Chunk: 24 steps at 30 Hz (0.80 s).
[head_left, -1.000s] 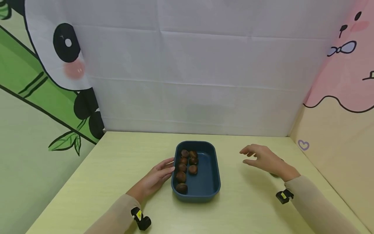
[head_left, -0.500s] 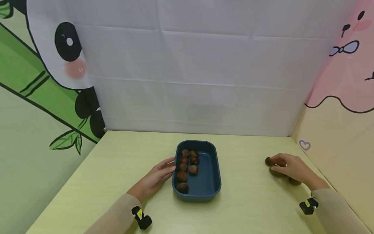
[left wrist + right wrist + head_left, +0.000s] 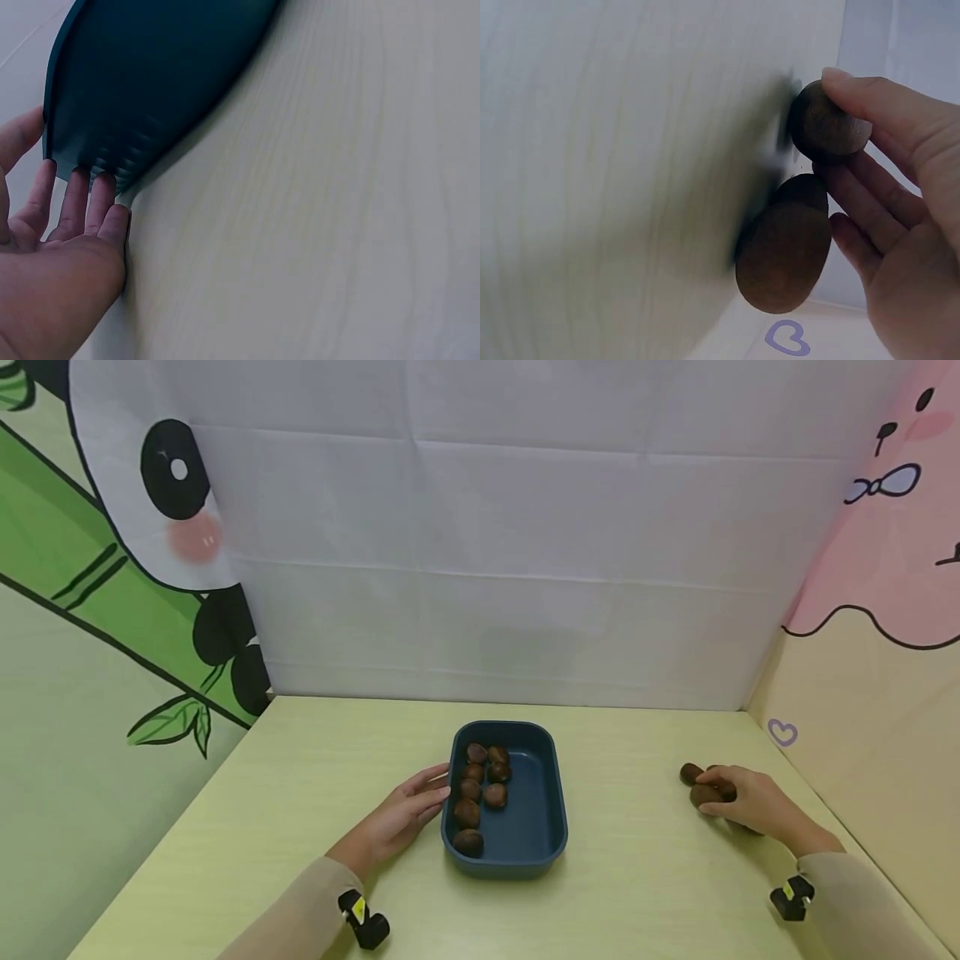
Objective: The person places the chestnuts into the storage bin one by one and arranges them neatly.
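Left hand (image 3: 403, 820): fingers loosely extended, tips against the outer left wall of the blue tray (image 3: 534, 810), which stands mid-tabletop (image 3: 615, 893) with eight chestnuts (image 3: 467, 814) toward its left side. Right hand (image 3: 757, 803): thumb and fingers closed around one chestnut (image 3: 829, 124) at the tabletop's right, more chestnuts (image 3: 784, 259) just beside; lift-off cannot be told.

Long beige sleeves (image 3: 296, 910), small black wrist cameras (image 3: 369, 933), yellow patches (image 3: 358, 908)

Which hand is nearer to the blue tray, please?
Left. The left hand touches the tray at its left side; the right hand is apart from it, off to the right, pinching a chestnut.
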Each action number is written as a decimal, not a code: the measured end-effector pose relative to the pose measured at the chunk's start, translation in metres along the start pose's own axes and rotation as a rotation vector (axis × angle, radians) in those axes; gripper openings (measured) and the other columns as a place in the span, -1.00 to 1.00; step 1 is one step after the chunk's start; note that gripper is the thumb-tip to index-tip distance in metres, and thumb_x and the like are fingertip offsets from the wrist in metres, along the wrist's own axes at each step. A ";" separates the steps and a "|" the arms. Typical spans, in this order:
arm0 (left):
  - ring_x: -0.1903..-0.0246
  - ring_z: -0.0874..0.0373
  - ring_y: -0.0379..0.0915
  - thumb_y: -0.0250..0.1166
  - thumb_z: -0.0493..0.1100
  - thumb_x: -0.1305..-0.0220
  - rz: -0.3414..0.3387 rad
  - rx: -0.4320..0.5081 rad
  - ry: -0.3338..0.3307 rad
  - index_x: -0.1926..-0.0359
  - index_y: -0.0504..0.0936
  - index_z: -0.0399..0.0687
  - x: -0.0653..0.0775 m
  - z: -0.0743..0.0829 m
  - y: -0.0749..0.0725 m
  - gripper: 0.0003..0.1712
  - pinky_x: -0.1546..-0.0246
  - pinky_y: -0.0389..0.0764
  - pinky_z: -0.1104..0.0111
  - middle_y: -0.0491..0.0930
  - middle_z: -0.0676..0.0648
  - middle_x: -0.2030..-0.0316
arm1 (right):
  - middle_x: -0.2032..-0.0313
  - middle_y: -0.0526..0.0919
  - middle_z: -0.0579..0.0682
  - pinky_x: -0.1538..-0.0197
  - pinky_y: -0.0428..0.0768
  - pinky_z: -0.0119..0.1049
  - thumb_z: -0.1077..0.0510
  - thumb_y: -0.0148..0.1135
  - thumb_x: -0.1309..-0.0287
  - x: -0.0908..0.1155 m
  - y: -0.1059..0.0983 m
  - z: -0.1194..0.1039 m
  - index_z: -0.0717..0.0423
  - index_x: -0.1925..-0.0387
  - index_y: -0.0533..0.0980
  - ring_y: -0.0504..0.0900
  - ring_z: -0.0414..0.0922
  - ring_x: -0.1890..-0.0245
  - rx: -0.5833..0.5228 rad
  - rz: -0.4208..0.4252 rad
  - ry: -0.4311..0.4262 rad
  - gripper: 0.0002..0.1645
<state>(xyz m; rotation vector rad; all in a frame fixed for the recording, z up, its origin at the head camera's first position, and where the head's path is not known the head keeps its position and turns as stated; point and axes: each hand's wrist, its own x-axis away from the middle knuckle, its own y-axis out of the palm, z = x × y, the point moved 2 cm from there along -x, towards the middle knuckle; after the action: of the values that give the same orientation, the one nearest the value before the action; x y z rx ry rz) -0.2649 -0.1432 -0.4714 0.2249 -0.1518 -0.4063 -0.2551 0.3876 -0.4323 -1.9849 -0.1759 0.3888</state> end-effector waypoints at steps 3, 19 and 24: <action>-0.42 -0.03 0.14 0.19 -0.24 -0.47 -0.001 0.001 0.002 -0.52 0.14 -0.16 0.000 0.000 0.000 -0.29 -0.42 0.20 0.18 0.16 -0.26 -0.46 | 0.11 0.68 0.13 0.10 0.57 0.05 0.10 0.56 -0.01 0.000 0.001 0.000 0.12 0.05 0.64 0.61 0.07 0.14 0.006 0.002 -0.005 -0.55; -0.43 -0.04 0.12 0.18 -0.23 -0.47 -0.006 -0.012 0.010 -0.53 0.12 -0.18 0.001 0.001 0.001 -0.29 -0.41 0.22 0.21 0.14 -0.28 -0.47 | 0.10 0.69 0.02 0.09 0.61 -0.06 0.11 0.56 -0.03 -0.006 -0.008 -0.018 0.10 0.01 0.65 0.64 0.02 0.12 0.006 0.032 -0.084 -0.54; -0.43 -0.03 0.13 0.18 -0.23 -0.47 -0.006 -0.009 0.007 -0.53 0.12 -0.18 0.001 0.001 0.002 -0.29 -0.41 0.22 0.21 0.14 -0.27 -0.47 | 0.15 0.68 -0.12 0.10 0.63 -0.08 0.15 0.54 -0.06 -0.015 -0.008 -0.034 0.12 -0.01 0.63 0.62 -0.11 0.17 -0.037 0.035 -0.133 -0.55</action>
<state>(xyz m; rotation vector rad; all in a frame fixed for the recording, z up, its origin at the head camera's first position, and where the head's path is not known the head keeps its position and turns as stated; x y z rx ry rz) -0.2634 -0.1425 -0.4695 0.2184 -0.1424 -0.4122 -0.2568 0.3571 -0.4090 -2.0019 -0.2341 0.5438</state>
